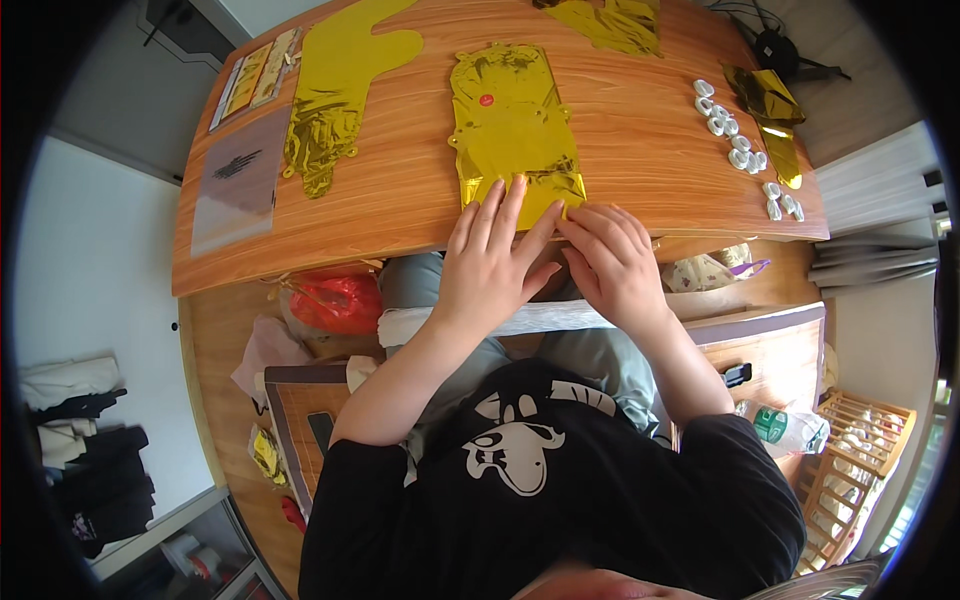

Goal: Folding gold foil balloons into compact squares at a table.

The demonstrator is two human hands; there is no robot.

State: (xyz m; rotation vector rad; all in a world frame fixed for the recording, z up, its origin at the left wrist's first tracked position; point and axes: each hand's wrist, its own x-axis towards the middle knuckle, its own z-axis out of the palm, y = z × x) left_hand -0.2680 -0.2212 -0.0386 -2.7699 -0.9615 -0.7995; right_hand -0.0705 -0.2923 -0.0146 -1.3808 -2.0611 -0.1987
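A flat gold foil balloon with small tabs along its rim lies on the wooden table in front of me. It is creased, and a small red round spot shows on its upper left. My left hand rests on its near end with the fingers spread and stretched out. At the near right corner is my right hand, its fingers bent and held together at the foil edge. The right fingertips and the left index finger almost meet there. Both hands partly cover the balloon's near edge.
Another gold foil balloon lies to the left, beside a translucent sheet and a flat pack. More gold foil is at the far side. Several white ribbon coils lie right, near crumpled gold foil. A red bag hangs below the table.
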